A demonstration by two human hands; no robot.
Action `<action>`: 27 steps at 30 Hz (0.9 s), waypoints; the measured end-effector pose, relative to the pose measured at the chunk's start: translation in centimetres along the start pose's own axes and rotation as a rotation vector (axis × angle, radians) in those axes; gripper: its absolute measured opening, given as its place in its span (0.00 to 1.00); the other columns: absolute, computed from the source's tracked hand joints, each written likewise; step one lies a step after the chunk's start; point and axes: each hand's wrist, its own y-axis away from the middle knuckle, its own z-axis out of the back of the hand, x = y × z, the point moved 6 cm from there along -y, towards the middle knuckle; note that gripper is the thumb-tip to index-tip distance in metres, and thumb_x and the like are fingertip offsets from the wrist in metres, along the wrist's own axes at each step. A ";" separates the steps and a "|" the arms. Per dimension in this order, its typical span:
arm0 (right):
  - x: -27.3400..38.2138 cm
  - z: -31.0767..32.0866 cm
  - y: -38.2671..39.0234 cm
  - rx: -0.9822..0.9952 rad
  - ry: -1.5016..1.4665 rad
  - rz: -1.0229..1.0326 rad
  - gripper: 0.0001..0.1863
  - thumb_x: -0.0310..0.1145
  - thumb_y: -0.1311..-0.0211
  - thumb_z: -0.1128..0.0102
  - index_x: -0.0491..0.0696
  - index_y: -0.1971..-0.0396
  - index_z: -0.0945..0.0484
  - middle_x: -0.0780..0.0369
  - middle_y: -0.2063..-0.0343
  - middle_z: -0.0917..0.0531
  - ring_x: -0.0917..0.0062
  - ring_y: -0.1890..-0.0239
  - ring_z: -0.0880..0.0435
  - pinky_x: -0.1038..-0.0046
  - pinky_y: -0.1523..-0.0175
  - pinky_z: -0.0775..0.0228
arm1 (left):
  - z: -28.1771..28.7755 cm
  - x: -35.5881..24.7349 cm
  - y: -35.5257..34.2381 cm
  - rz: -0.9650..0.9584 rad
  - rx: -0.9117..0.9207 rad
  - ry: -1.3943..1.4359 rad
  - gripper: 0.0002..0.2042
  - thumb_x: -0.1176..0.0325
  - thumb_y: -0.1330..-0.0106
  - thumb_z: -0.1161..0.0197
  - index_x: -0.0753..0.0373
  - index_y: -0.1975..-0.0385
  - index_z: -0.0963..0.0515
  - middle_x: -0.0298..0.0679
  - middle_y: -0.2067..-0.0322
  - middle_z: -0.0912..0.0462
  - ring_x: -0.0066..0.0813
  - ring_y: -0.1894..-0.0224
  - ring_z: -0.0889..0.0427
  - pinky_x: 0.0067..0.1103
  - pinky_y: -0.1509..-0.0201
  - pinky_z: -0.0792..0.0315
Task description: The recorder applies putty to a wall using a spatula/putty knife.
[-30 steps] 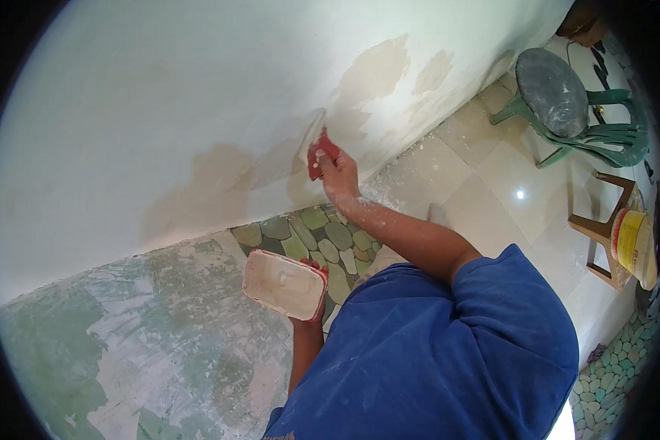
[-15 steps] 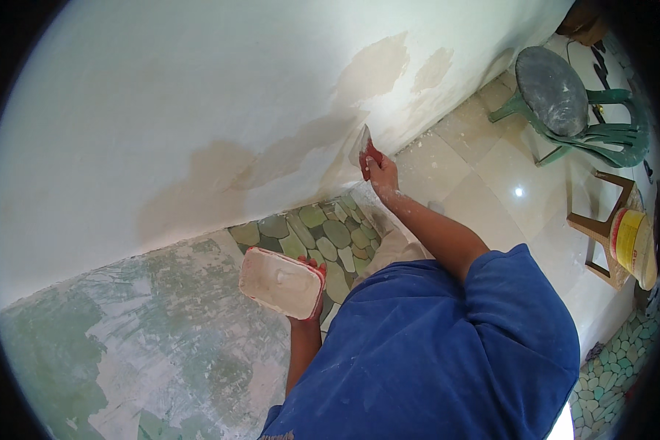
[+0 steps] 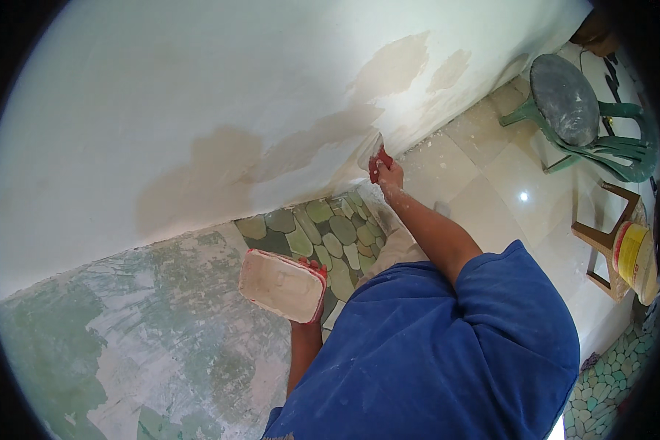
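We see a person in a blue shirt [image 3: 433, 352] who works at a white wall [image 3: 125, 110] with both hands occupied. The right hand [image 3: 391, 178] is closed around the red handle of a putty knife [image 3: 378, 163], and its pale blade is at the low part of the wall, near the floor; we cannot tell surely if the edge touches it. The left hand [image 3: 314, 314] is partly open, because it holds a shallow tub [image 3: 245, 276] with a red rim, supporting it from below and with fingers curled at the right side. The tub is in front of the body, tilted a little, and whitish paste [image 3: 290, 282] covers its inside. Beneath it we find green stone-patterned tiles [image 3: 319, 213], and next to them a patchy green surface [image 3: 125, 345]. On the right side, over beige tiles [image 3: 451, 180], there stand a green chair [image 3: 627, 150], and, nearer to us, a brown stool [image 3: 601, 236] with a yellow bucket [image 3: 631, 253].
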 end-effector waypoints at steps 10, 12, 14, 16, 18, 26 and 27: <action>-3.0 -6.4 -3.7 -0.211 -0.105 0.043 0.06 0.28 0.39 0.50 0.43 0.71 0.25 0.65 0.81 0.23 0.80 0.78 0.24 0.77 0.71 0.32 | 0.2 -0.5 0.1 -0.001 0.067 0.014 0.28 0.45 0.36 0.53 0.59 0.42 0.35 0.47 0.42 0.32 0.50 0.43 0.31 0.48 0.34 0.47; -4.2 -8.8 -5.2 -0.296 0.010 0.104 0.06 0.28 0.40 0.49 0.43 0.72 0.25 0.64 0.81 0.23 0.79 0.78 0.24 0.75 0.70 0.32 | -0.1 -0.2 -0.2 0.015 0.074 0.010 0.28 0.45 0.36 0.52 0.59 0.42 0.35 0.47 0.42 0.32 0.50 0.43 0.31 0.48 0.34 0.47; -2.3 -11.7 -1.3 -0.359 0.082 0.070 0.06 0.29 0.43 0.48 0.42 0.73 0.25 0.62 0.81 0.23 0.77 0.76 0.24 0.72 0.68 0.32 | 0.7 -0.8 0.3 -0.010 0.084 0.014 0.28 0.46 0.36 0.52 0.58 0.41 0.36 0.46 0.42 0.32 0.49 0.43 0.32 0.48 0.34 0.47; -1.8 -12.8 2.3 -0.206 0.023 0.009 0.06 0.28 0.43 0.49 0.42 0.73 0.25 0.63 0.80 0.22 0.77 0.76 0.24 0.73 0.68 0.32 | 1.4 -1.6 1.0 -0.047 0.053 -0.025 0.28 0.46 0.36 0.52 0.58 0.41 0.36 0.46 0.42 0.33 0.49 0.42 0.32 0.47 0.34 0.47; -0.2 -13.4 5.0 -0.071 -0.043 -0.023 0.05 0.26 0.44 0.50 0.42 0.73 0.25 0.63 0.79 0.22 0.78 0.75 0.23 0.74 0.67 0.31 | 2.4 -1.8 0.9 -0.060 0.046 -0.057 0.29 0.46 0.36 0.52 0.58 0.41 0.36 0.46 0.42 0.33 0.49 0.42 0.32 0.47 0.34 0.47; 0.9 -11.3 9.9 0.166 -0.236 -0.055 0.13 0.21 0.49 0.47 0.42 0.61 0.23 0.64 0.72 0.20 0.80 0.71 0.22 0.77 0.64 0.28 | 0.3 -0.9 -0.5 -0.001 0.062 -0.073 0.27 0.46 0.36 0.52 0.57 0.43 0.34 0.44 0.43 0.31 0.47 0.44 0.31 0.47 0.34 0.47; 0.6 -10.0 9.6 0.167 -0.235 -0.057 0.13 0.21 0.49 0.47 0.42 0.61 0.23 0.64 0.72 0.20 0.80 0.71 0.22 0.77 0.64 0.28 | 0.3 -0.9 -0.5 -0.003 0.060 -0.072 0.27 0.46 0.36 0.52 0.57 0.43 0.34 0.44 0.43 0.31 0.47 0.44 0.31 0.47 0.34 0.47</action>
